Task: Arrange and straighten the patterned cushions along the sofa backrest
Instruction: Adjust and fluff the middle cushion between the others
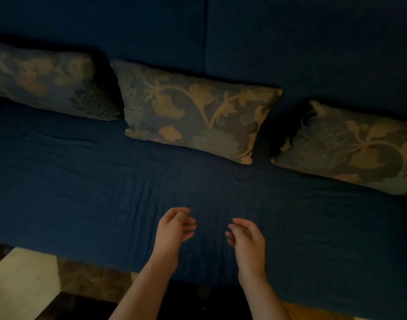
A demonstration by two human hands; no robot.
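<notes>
Left hand [174,227] and right hand [246,236] — loosely curled, empty — above the sofa seat [82,181].

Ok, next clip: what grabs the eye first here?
Three floral cushions line the dark blue sofa's backrest: left, middle, right, with gaps between them. Below, the left hand and right hand hover empty over the seat.

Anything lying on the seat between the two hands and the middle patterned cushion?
Nothing visible. Only bare, wrinkled dark blue sofa seat cover lies between the left hand, the right hand and the middle floral patterned cushion, which leans against the dark blue backrest. Both hands are empty.
</notes>
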